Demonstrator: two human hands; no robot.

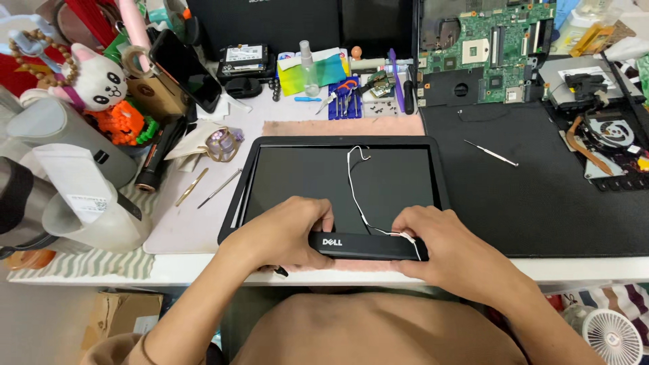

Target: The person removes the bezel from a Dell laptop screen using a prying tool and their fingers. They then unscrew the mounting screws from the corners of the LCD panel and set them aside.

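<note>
Head view. A black laptop screen panel [338,192] lies flat near the front edge of the tabletop [203,267], its lower bezel toward the person. Left hand [287,233]: fingers curled over the lower bezel at the panel's front left, closed on that edge. Right hand [433,243]: fingers pressed down on the lower bezel at the front right, closed on the frame where a thin white cable [355,186] ends; whether the fingertips also pinch the cable cannot be told. The cable runs from there up across the dark glass toward the panel's upper middle. Right of the panel, a black mat [534,203] carries a slim metal probe [491,153]. Toward the back edge: a green circuit board [490,44]. Back right corner: a cooling fan [612,132]. Left edge: a white cat plush [98,78]
</note>
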